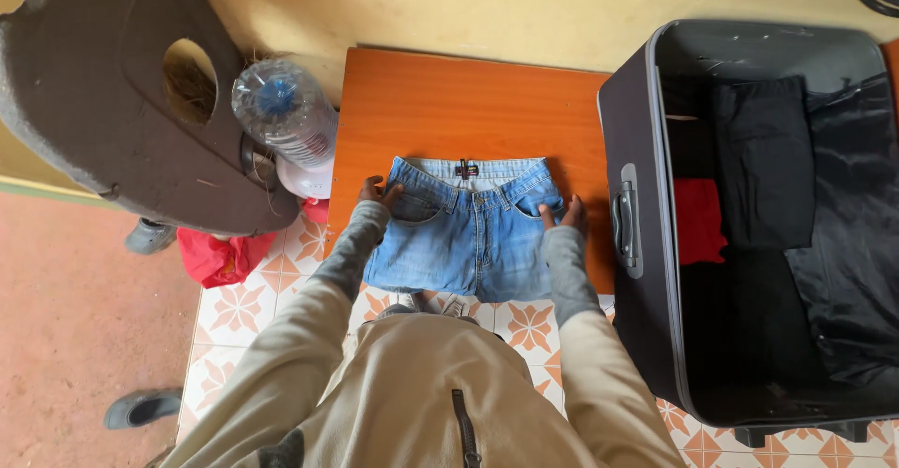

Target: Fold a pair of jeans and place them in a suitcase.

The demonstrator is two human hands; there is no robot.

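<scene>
Head view: pair of blue denim shorts (468, 229) lies flat, waistband away from the person, on the orange wooden tabletop (449, 103), w/ the leg hems hanging just over the near edge. Left hand (377, 191) presses on the shorts' left waist corner by the pocket; right hand (562, 213) sits on the right pocket side. Fingers of both look curled down onto the cloth, but can't tell if either grip is pinching denim or just resting flat on it.

Risk, as I judge it: w/ the hems past the edge, a pull toward the body could drag the shorts off onto the patterned tile floor (234, 309); uneven hands could skew or bunch the fabric.

Right of the shorts, just beside: open black soft-sided suitcase (646, 243) standing on the floor, dark folded clothes + a red item (698, 220) inside. Its near wall and handle stand close to the right hand, so a sideways move is tight. Left of the shorts: clear plastic water bottle w/ blue cap (286, 112), near the tabletop corner, + a dark brown wooden chair back (103, 84). Red cloth (215, 257) on the floor below those.
</scene>
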